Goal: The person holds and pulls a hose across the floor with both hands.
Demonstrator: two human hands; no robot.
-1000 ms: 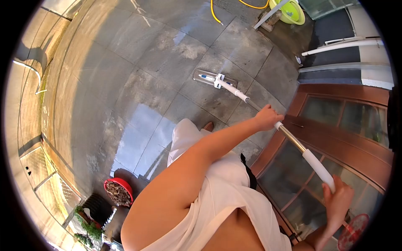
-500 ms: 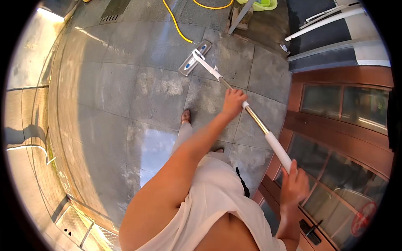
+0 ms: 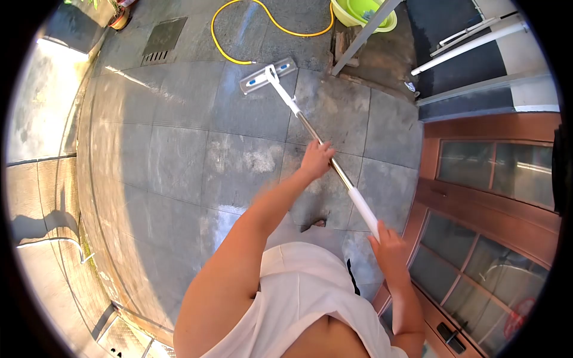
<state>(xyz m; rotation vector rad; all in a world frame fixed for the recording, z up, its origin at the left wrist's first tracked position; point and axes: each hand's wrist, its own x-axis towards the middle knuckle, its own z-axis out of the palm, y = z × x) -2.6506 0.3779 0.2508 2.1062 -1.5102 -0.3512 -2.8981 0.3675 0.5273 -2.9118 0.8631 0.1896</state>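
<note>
A flat mop [image 3: 365,210] slants across the middle of the view, with a white grip and a shiny metal pole. My left hand [image 3: 316,160] is closed around the pole about halfway along. Lower down, my right hand [image 3: 391,247] wraps the white grip near its end. At the far end, the rectangular mop head [image 3: 255,81] lies on the grey paving [image 3: 239,113], angled up to the right. Its top plate is grey with blue pieces, and a white fork joins it to the pole. Its underside is hidden.
A yellow hose [image 3: 280,30] curls just beyond the mop head. A lime-green basin [image 3: 382,24] stands behind a slanted grey post [image 3: 365,37]. Brown framed glass doors [image 3: 427,191] line the right side. A drain cover [image 3: 164,36] and a potted plant [image 3: 119,21] are at far left.
The mop head has shifted left and turned flatter across the view. Both hands have moved left with the pole, still gripping it. More of the hose and basin has come into view.
</note>
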